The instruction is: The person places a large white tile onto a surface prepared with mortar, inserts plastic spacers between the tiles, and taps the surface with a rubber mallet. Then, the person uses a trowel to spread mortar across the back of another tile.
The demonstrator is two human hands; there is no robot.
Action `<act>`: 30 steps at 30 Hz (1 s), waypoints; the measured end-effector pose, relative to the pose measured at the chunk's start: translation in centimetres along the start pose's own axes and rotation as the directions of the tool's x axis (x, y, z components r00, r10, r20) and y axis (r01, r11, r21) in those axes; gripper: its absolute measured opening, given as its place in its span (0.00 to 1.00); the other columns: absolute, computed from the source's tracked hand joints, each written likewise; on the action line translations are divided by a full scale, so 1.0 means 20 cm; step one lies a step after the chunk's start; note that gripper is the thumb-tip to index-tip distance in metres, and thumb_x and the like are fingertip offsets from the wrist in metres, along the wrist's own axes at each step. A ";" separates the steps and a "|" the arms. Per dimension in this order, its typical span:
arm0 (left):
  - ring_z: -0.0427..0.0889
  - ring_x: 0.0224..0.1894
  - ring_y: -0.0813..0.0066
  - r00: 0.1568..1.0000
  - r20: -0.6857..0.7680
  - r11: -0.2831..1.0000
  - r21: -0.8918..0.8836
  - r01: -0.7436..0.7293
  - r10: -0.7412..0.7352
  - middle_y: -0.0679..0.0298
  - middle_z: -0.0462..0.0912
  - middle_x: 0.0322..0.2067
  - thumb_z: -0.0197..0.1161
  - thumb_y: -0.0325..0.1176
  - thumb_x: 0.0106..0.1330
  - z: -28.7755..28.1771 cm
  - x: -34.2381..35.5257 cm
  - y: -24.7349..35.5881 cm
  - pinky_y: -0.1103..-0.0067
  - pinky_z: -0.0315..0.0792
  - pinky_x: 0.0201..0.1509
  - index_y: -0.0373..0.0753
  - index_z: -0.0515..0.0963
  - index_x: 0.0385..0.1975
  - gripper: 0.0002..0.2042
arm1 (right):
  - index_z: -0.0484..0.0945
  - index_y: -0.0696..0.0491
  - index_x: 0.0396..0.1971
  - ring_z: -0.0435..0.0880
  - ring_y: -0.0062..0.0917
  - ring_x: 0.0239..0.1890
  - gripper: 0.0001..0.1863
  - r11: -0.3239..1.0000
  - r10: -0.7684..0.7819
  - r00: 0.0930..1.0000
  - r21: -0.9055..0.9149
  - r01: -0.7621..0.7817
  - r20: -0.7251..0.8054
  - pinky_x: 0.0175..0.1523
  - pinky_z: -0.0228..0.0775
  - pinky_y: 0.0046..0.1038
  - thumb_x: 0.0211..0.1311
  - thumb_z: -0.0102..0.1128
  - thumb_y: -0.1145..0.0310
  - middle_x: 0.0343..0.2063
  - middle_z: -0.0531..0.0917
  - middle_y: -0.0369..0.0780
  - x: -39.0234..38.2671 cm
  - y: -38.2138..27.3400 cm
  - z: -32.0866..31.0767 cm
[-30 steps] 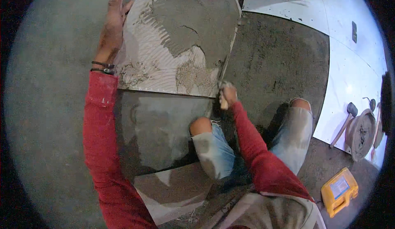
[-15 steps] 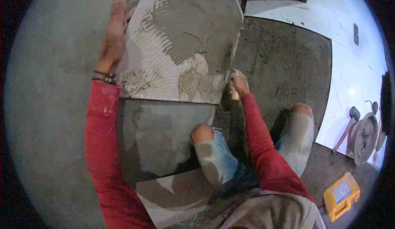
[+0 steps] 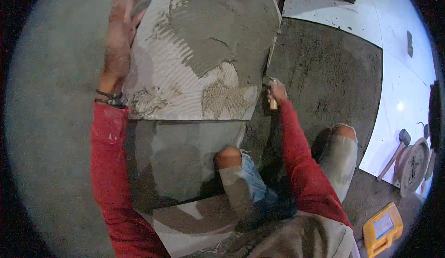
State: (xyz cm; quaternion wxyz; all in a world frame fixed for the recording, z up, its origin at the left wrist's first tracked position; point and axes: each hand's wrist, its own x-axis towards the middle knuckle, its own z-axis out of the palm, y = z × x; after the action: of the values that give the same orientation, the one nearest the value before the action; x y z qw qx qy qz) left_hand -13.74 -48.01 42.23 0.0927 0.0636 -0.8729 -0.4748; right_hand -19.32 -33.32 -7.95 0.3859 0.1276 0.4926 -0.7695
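Note:
A large tile (image 3: 157,88), its upper face partly covered with grey mortar (image 3: 218,26), stands raised in front of me. Comb ridges show on its pale left part, and a rougher patch lies near its front edge. My left hand (image 3: 121,33) is at the tile's left edge, fingers stretched out and apart. At the right edge my right hand (image 3: 279,92) is closed round the pale handle of a trowel (image 3: 273,104). Its blade is seen only as a thin dark edge along the tile's side.
Rough grey mortar bed (image 3: 329,72) spreads to the right, bordered by white laid tiles (image 3: 394,86). A mallet (image 3: 394,153) and a round mortar-crusted pan (image 3: 412,167) stand there. A yellow jug (image 3: 383,230) lies at lower right. Near my knees is another pale tile piece (image 3: 185,230).
The tile looks slightly larger and its left edge sits farther left, along with my left hand. My right hand with the trowel stays by the right edge. The whole view has shifted a little.

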 end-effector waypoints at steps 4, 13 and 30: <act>0.65 0.63 0.61 0.998 0.040 0.994 0.103 -0.048 0.044 0.51 0.59 0.65 0.29 0.62 0.70 -0.09 -0.05 -0.04 0.71 0.55 0.68 0.35 0.57 0.65 0.37 | 0.72 0.51 0.41 0.67 0.22 0.11 0.12 0.994 -0.107 0.971 -0.008 0.112 0.216 0.15 0.63 0.27 0.59 0.52 0.64 0.14 0.69 0.35 -0.08 -0.10 0.18; 0.64 0.63 0.62 0.993 -0.025 0.988 0.100 -0.114 0.117 0.55 0.63 0.62 0.28 0.62 0.69 0.00 -0.02 -0.04 0.71 0.55 0.68 0.38 0.58 0.65 0.36 | 0.74 0.57 0.44 0.73 0.20 0.18 0.16 0.149 -0.886 0.309 -0.420 0.895 0.346 0.26 0.68 0.26 0.57 0.54 0.67 0.19 0.74 0.37 -0.85 -0.26 0.69; 0.70 0.59 0.57 0.992 -0.071 0.994 0.014 -0.107 0.107 0.43 0.67 0.58 0.28 0.69 0.65 0.01 -0.06 -0.06 0.69 0.59 0.64 0.41 0.55 0.67 0.41 | 0.71 0.60 0.48 0.76 0.44 0.40 0.20 0.421 -0.712 0.584 -0.429 0.799 0.390 0.52 0.65 0.43 0.61 0.52 0.63 0.37 0.77 0.53 -1.27 -0.15 0.71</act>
State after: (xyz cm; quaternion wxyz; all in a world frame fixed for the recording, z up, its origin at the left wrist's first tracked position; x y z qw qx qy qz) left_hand -12.67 -48.35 40.96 0.1490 0.0341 -0.8734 -0.4623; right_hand -1.93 -32.99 15.51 0.0519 -0.2854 0.6694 -0.6840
